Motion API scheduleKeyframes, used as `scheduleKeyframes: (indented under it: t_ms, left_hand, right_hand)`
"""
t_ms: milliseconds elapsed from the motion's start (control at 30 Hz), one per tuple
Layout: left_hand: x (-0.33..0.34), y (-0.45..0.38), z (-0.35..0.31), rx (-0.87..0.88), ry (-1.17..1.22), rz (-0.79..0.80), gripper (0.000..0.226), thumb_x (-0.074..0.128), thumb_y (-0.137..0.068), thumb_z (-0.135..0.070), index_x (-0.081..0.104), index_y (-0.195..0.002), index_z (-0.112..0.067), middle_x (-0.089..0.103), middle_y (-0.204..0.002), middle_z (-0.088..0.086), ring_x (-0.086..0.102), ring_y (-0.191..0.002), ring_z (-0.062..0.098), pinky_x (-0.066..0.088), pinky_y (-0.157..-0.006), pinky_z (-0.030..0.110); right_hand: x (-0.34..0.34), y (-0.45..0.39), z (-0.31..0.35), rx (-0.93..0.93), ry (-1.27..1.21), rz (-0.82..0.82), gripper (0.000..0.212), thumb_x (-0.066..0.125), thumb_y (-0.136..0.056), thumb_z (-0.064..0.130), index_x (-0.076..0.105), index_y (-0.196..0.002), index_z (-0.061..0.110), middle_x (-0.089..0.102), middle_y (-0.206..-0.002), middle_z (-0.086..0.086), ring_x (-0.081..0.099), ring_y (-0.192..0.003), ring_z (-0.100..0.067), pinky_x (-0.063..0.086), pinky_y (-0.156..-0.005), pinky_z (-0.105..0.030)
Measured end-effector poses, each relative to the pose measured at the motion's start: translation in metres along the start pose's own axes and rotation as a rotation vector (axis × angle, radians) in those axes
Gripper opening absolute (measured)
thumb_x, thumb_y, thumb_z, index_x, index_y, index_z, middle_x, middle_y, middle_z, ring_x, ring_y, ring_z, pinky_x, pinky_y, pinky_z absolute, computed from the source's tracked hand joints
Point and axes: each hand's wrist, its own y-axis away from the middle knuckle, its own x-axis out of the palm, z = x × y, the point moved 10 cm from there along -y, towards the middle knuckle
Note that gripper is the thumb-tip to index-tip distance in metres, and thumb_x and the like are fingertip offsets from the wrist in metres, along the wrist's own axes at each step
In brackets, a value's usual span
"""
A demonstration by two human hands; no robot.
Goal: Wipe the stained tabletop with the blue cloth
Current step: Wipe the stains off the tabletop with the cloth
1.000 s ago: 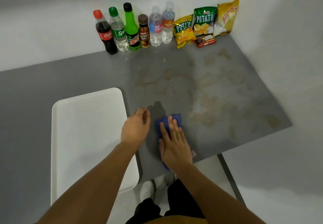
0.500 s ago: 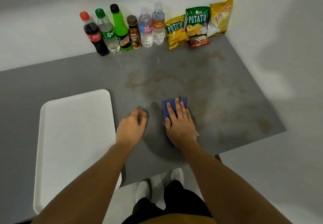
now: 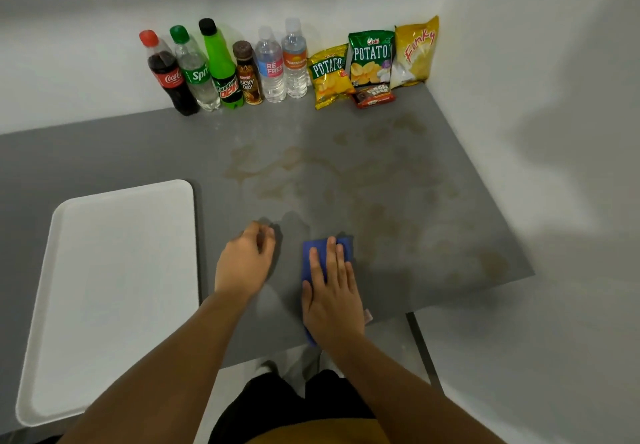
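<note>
The right hand (image 3: 332, 291) lies flat, fingers spread a little, pressing the blue cloth (image 3: 320, 253) onto the grey tabletop (image 3: 145, 145) near its front edge; it pins the cloth under the palm and does not grip it. The left hand (image 3: 244, 263) rests beside it on the bare surface with fingers loosely curled, holding nothing, between the cloth and the white tray (image 3: 114, 291).

The brown stains (image 3: 381, 201) spread beyond and to the right of the cloth, reaching almost to the snack bags (image 3: 370, 59) and the row of bottles (image 3: 221, 65) against the back wall. Most of that patch looks unwiped (judging by how much brown remains).

The main risk is a long forward stroke running into the bottles or bags and tipping them, since the stains end just before them. A flat palm also gives weak hold: the cloth could bunch or slip out under a fast push, leaving streaks. Near the right edge, a sweeping stroke could carry the cloth off the table. Smearing the stain wider is likely if the cloth stays on one soiled face.
</note>
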Motion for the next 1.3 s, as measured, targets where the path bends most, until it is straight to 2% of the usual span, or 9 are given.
scheduleKeyframes:
  t_ms: [167,300,567,667,767,900,967,1133,1300]
  left_hand:
    - [0.004,0.005,0.005,-0.014,-0.012,0.004,0.027,0.046,-0.101,-0.043,0.059,-0.097,-0.02,0.066,-0.074,0.005,0.064,-0.07,0.031,0.051,-0.062,0.038]
    - [0.001,0.003,0.003,0.008,-0.034,0.02,0.027,0.047,-0.101,-0.042,0.06,-0.1,-0.019,0.069,-0.081,0.012,0.065,-0.078,0.038,0.054,-0.068,0.043]
    - [0.002,-0.017,-0.012,0.14,-0.057,0.1,0.028,0.047,-0.102,-0.039,0.062,-0.108,-0.016,0.068,-0.081,0.017,0.065,-0.078,0.041,0.055,-0.07,0.047]
    - [0.007,-0.027,-0.019,0.209,-0.011,0.152,0.023,0.048,-0.101,-0.04,0.061,-0.1,-0.021,0.061,-0.067,0.006,0.064,-0.07,0.036,0.05,-0.062,0.039]
    - [0.009,-0.031,-0.018,0.229,-0.013,0.149,0.02,0.046,-0.101,-0.044,0.055,-0.091,-0.029,0.053,-0.06,-0.006,0.059,-0.06,0.027,0.046,-0.057,0.034]
    - [0.012,-0.038,-0.012,0.227,-0.015,0.18,0.019,0.043,-0.101,-0.048,0.051,-0.09,-0.035,0.054,-0.061,-0.008,0.056,-0.056,0.017,0.042,-0.053,0.031]
    - [0.014,-0.041,-0.014,0.229,0.003,0.198,0.021,0.044,-0.101,-0.049,0.053,-0.091,-0.033,0.057,-0.061,-0.006,0.058,-0.057,0.015,0.045,-0.052,0.031]
    - [0.015,-0.049,-0.018,0.242,0.022,0.182,0.022,0.045,-0.1,-0.049,0.057,-0.094,-0.031,0.058,-0.063,-0.006,0.057,-0.058,0.013,0.043,-0.054,0.029]
    - [0.022,-0.054,-0.025,0.233,0.018,0.187,0.027,0.043,-0.1,-0.049,0.059,-0.092,-0.029,0.063,-0.07,-0.001,0.061,-0.063,0.019,0.05,-0.058,0.035]
  right_hand:
    - [-0.007,-0.018,0.029,-0.194,-0.054,-0.002,0.065,0.03,-0.104,0.043,0.014,-0.163,0.021,0.001,-0.171,-0.008,0.003,-0.158,-0.026,0.014,-0.126,-0.041]
    - [-0.022,-0.043,0.019,-0.153,-0.115,-0.076,0.062,0.039,-0.103,0.039,0.027,-0.161,0.021,0.014,-0.17,-0.009,0.012,-0.157,-0.027,0.019,-0.125,-0.042]
    - [-0.035,-0.061,-0.051,0.102,-0.068,-0.089,0.062,0.029,-0.106,0.045,0.017,-0.163,0.023,0.006,-0.171,-0.008,0.003,-0.158,-0.025,0.008,-0.127,-0.041]
    - [-0.039,-0.04,-0.067,0.229,-0.056,-0.142,0.062,0.026,-0.107,0.047,0.014,-0.163,0.024,0.004,-0.171,-0.006,-0.001,-0.158,-0.023,0.006,-0.127,-0.041]
    - [-0.031,-0.016,-0.069,0.274,-0.038,-0.151,0.061,0.026,-0.108,0.046,0.015,-0.163,0.023,0.003,-0.171,-0.006,-0.003,-0.157,-0.022,0.009,-0.127,-0.041]
    - [-0.012,0.011,-0.044,0.318,-0.016,-0.13,0.062,0.019,-0.108,0.046,0.003,-0.163,0.024,-0.006,-0.171,-0.006,-0.01,-0.157,-0.021,0.009,-0.127,-0.042]
    - [-0.007,0.011,-0.03,0.321,-0.006,-0.123,0.062,0.017,-0.108,0.047,0.001,-0.163,0.024,-0.008,-0.171,-0.007,-0.012,-0.157,-0.022,0.008,-0.127,-0.043]
    - [-0.017,-0.009,-0.017,0.247,-0.03,-0.132,0.061,0.024,-0.108,0.046,0.013,-0.163,0.024,0.001,-0.171,-0.007,-0.006,-0.158,-0.023,0.009,-0.127,-0.042]
    - [-0.029,-0.037,-0.032,0.197,-0.071,-0.122,0.06,0.028,-0.107,0.047,0.015,-0.163,0.028,0.0,-0.172,-0.003,-0.006,-0.158,-0.02,0.007,-0.128,-0.04]
